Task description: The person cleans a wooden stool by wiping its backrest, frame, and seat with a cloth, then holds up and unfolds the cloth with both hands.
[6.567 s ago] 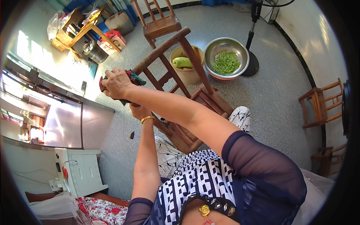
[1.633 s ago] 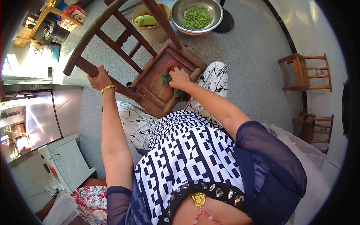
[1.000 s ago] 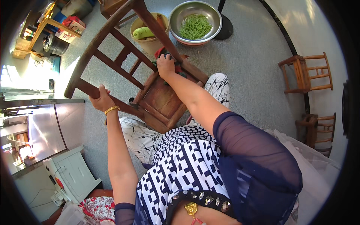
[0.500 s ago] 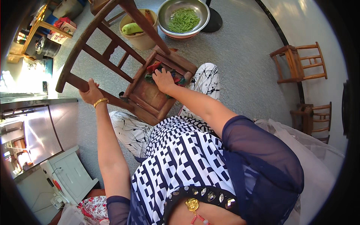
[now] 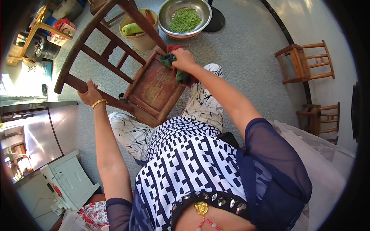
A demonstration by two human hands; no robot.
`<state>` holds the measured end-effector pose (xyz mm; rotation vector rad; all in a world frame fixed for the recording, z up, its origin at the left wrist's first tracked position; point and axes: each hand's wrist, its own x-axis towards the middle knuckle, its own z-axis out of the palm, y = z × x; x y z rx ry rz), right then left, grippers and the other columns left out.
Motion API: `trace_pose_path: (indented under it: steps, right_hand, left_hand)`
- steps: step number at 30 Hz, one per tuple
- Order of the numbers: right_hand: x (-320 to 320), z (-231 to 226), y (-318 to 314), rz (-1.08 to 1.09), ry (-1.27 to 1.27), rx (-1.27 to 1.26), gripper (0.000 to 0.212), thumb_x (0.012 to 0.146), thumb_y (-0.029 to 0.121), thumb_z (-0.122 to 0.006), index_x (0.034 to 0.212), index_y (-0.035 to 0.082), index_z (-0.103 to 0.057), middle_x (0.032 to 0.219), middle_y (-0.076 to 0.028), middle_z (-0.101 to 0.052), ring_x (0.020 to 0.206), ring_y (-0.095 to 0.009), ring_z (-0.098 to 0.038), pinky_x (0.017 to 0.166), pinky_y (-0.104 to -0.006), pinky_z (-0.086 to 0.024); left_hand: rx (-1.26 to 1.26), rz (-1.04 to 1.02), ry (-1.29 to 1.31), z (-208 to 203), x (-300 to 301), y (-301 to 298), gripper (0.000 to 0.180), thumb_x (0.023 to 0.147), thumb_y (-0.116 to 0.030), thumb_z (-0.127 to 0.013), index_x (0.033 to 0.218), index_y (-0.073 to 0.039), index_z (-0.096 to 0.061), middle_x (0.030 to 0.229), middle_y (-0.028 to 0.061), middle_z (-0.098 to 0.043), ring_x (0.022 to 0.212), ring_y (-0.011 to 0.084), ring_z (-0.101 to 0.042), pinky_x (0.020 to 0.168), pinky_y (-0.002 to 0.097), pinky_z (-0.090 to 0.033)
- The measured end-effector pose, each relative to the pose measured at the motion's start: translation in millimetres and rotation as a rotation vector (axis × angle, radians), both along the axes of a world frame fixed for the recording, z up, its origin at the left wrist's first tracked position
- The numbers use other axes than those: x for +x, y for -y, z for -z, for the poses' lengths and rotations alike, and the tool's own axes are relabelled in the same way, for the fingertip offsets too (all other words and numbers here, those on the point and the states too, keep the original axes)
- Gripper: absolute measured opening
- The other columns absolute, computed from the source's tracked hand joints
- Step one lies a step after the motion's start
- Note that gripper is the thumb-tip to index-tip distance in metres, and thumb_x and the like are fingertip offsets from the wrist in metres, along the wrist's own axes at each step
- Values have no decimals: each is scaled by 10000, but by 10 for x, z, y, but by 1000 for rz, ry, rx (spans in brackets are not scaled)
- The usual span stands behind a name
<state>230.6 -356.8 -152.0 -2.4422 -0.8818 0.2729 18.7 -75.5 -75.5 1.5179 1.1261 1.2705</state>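
Observation:
A brown wooden chair [image 5: 154, 86] is tipped in front of me, its worn seat turned up and its slatted back leaning away to the upper left. My left hand [image 5: 89, 93], with a gold bracelet at the wrist, is closed round a side post of the chair back. In my right hand [image 5: 184, 61] is a bunched red and dark green cloth [image 5: 184, 77], held against the far right corner of the seat by the post. Part of the cloth hangs below the fingers.
Beyond the chair stand a tan bucket [image 5: 144, 40] holding a green gourd [image 5: 132, 29] and a metal bowl [image 5: 206, 23] of green beans. Small wooden chairs [image 5: 302, 61] line the right wall. A white cabinet [image 5: 69, 179] is at lower left.
My right hand has moved with the cloth from the seat's middle to its far right edge, uncovering the seat panel. The left hand keeps its hold on the post.

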Motion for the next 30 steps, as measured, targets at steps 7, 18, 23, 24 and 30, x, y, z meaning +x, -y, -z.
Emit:
trace_pose_path:
  steps: [7, 18, 23, 24, 30]
  right_hand:
    - [274, 256, -243, 59, -2, -250, 386, 750, 175, -612, 1130, 129, -561, 1182, -134, -512, 1079, -392, -500, 862, -506, -460]
    - [-264, 591, -203, 115, 452, -551, 445, 742, 170, -635, 1097, -64, -503, 1128, -185, -506, 967, -374, -529, 693, -457, -505]
    - [-758, 728, -93, 70, 494, -599, 319, 791, 132, -531, 1032, -67, -596, 1135, -194, -491, 930, -366, -521, 661, -451, -484]
    - [-829, 760, -94, 50, 383, -577, 313, 780, 142, -544, 1013, -55, -614, 1152, -196, -484, 938, -370, -519, 676, -459, -488]
    - [-896, 145, -67, -281, -430, -438, 422, 714, 319, -619, 964, -16, -672, 1003, -190, -645, 924, -328, -622, 767, -382, -509]
  left_hand:
    - [-17, -27, -7, -20, 40, 58, 271, 752, -154, -719, 861, 24, -545, 693, 103, -607, 542, 152, -601, 513, 253, -543]
    - [3, 23, 22, 15, 17, 17, 280, 765, -140, -708, 880, 26, -515, 681, 108, -611, 528, 147, -603, 500, 244, -533]
    - [-17, 22, -9, -30, 52, 45, 303, 749, -141, -715, 885, 37, -511, 698, 119, -618, 537, 158, -613, 505, 250, -535]
    - [-20, 20, -5, -24, 51, 36, 303, 749, -141, -715, 885, 37, -511, 698, 119, -618, 537, 158, -613, 505, 250, -535]
    - [-18, 7, -11, 1, -3, -5, 316, 735, -155, -719, 884, 38, -519, 705, 115, -621, 542, 152, -616, 512, 249, -541]
